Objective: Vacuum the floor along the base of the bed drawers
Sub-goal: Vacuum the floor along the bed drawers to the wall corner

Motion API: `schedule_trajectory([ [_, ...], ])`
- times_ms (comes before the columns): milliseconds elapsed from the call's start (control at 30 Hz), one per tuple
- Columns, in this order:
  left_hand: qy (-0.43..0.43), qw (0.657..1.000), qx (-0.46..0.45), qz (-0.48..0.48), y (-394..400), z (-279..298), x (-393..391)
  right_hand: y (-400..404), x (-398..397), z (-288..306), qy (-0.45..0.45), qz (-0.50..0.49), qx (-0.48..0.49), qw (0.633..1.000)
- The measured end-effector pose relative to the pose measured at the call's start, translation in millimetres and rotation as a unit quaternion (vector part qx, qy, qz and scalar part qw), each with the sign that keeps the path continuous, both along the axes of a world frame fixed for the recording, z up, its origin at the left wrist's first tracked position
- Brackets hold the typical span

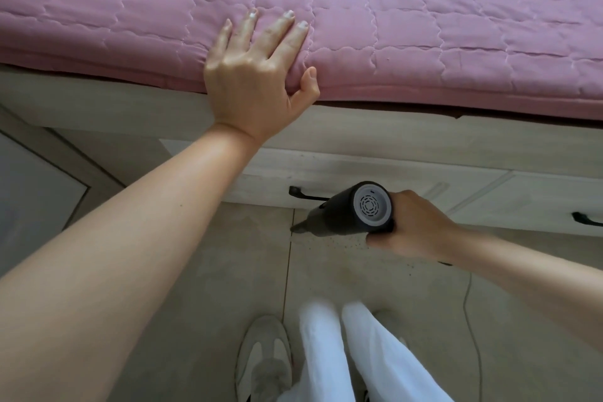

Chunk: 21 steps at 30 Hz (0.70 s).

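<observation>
- Head view: the left hand (253,75) is lying flat on the edge of the pink quilted bed cover (424,36), fingers spread and straight, thumb hooking over the edge; it is holding nothing
- The right hand (412,227) is gripping the rear of a black handheld vacuum (355,209), fingers curling round its body; the grey vented end cap is facing the camera
- The vacuum's narrow nozzle (298,227) is pointing down and left, its tip sitting at the tiled floor (208,271) just in front of the pale wooden bed drawers (424,179), below a black drawer handle (305,194)
- Dark specks (352,243) are lying on the floor beneath the vacuum
- A thin cord (473,330) is trailing across the tiles at the right; white trouser legs (346,352) and a grey shoe (264,359) are showing at the bottom
</observation>
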<state>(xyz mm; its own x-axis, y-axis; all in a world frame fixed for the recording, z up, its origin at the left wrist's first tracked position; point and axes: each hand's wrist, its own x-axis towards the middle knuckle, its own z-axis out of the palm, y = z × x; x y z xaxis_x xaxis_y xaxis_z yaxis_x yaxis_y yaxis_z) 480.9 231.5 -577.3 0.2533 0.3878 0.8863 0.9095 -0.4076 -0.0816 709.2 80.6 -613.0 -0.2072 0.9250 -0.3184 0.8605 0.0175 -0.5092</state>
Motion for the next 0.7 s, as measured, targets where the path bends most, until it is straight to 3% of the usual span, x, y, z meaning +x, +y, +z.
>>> schedule_trajectory([
  [700,-0.005,1.000,-0.012,-0.004,-3.6,-0.1,0.4,-4.8,11.8,14.8,-0.056,0.044,-0.024,0.997],
])
